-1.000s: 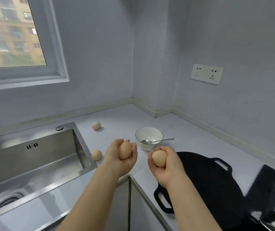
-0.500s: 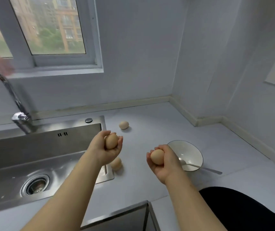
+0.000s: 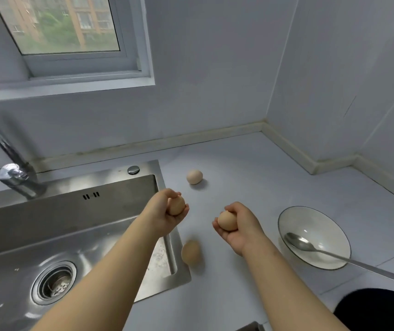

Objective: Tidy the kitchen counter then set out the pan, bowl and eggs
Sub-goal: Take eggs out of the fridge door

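**Holding one egg in each hand above the counter**

Holding a brown egg (image 3: 176,205), the left hand (image 3: 164,212) has its fingers curled round the shell, thumb over the top, so only the egg's right face shows. The right hand (image 3: 240,224) wraps a second brown egg (image 3: 227,220) the same way, fingers closed behind it and the rounded end poking out to the left. Both hands are raised over the pale counter (image 3: 251,168), near each other but apart, the left one just above the right rim of the steel sink (image 3: 55,235).

Two more eggs lie loose on the counter: a paler one (image 3: 194,176) behind the hands, near the sink's back corner, and another (image 3: 190,252) just beside the sink's right edge, blurred and partly in the left forearm's shadow. A white bowl (image 3: 334,259) with a dark rim sits to the right of the right hand, with a metal spoon (image 3: 329,254) resting inside it, handle sticking out over the rim toward the lower right.

A black object (image 3: 377,309) at the bottom right corner is cut off by the frame, too little showing to name it. The faucet (image 3: 12,173) at left is smeared, its spout running out of view.
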